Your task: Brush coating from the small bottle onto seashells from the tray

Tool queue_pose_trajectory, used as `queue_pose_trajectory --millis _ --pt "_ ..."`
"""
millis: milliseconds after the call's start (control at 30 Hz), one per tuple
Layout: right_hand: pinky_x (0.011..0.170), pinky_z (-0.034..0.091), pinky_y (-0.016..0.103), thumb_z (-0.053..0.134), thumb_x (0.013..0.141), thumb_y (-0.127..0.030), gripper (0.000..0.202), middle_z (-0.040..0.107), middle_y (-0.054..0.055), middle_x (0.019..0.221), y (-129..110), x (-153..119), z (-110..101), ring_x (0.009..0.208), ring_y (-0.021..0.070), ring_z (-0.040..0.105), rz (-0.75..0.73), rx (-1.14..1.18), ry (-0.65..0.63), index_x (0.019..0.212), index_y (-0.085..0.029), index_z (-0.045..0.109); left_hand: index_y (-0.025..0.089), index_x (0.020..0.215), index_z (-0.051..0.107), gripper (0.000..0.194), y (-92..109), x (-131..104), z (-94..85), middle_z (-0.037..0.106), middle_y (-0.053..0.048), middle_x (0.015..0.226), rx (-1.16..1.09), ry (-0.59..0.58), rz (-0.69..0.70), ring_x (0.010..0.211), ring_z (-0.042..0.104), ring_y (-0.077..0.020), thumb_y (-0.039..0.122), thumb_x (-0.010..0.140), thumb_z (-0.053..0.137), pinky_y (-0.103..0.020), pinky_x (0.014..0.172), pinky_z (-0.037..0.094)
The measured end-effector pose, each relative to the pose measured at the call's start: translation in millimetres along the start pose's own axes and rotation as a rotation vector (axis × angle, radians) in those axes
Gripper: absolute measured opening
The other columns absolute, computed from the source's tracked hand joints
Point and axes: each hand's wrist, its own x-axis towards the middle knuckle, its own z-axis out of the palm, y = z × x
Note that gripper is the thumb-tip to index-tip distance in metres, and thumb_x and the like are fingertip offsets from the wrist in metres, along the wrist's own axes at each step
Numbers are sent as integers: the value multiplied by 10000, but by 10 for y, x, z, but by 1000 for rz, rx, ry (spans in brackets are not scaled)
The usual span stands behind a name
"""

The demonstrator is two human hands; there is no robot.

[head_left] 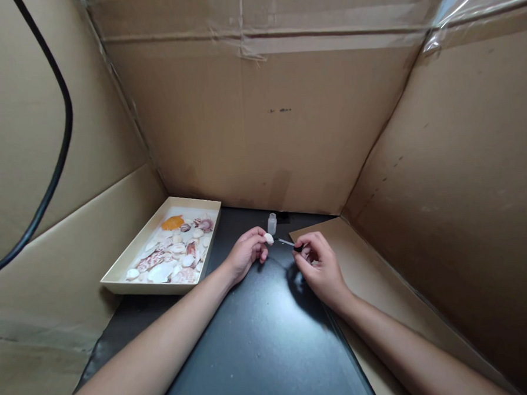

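Between the thumb and fingers of my left hand (pixel 247 252) is a small white seashell (pixel 269 238). My right hand (pixel 321 266) pinches the black cap of a thin applicator brush (pixel 286 242), whose pale stem points left at the shell. The brush's dark tip is at or very near the shell; I cannot tell whether they touch. Just behind the shell, a small translucent bottle (pixel 272 224) stands upright and uncapped on the dark table (pixel 253 339).
At the left, a cream tray (pixel 151 289) holds many seashells, one of them orange (pixel 172 223). A flat cardboard sheet (pixel 359 257) lies under my right forearm. Cardboard walls (pixel 260 133) enclose the back and sides. A black cable (pixel 67 113) hangs at the upper left.
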Motion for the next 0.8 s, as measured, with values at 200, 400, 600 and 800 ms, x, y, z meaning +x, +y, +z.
queue_pose_trajectory --millis 200,400,600,800 --pt "550 414 247 555 819 -143 81 486 19 872 -1 -1 3 638 120 487 -17 11 -44 857 -212 576 169 771 472 108 -13 4 -9 533 37 634 15 -8 0 441 478 -68 203 720 560 -189 437 340" --pt "548 414 246 561 816 -165 66 489 19 877 14 -2 7 629 118 483 -14 32 -10 860 -215 568 168 766 474 111 -15 11 -13 539 35 642 16 -11 0 437 474 -65 203 712 564 -191 435 342" --pt "542 407 254 563 808 -165 56 490 18 853 11 5 3 616 124 473 24 8 2 831 -213 579 169 767 478 109 -14 13 -11 526 40 626 27 -11 3 437 469 -67 208 712 564 -192 434 342" --pt "536 407 247 568 807 -155 70 485 18 861 13 4 1 614 118 473 15 24 -42 844 -212 584 170 767 470 111 -8 4 -3 514 45 614 24 -19 4 439 472 -67 205 711 559 -192 438 341"
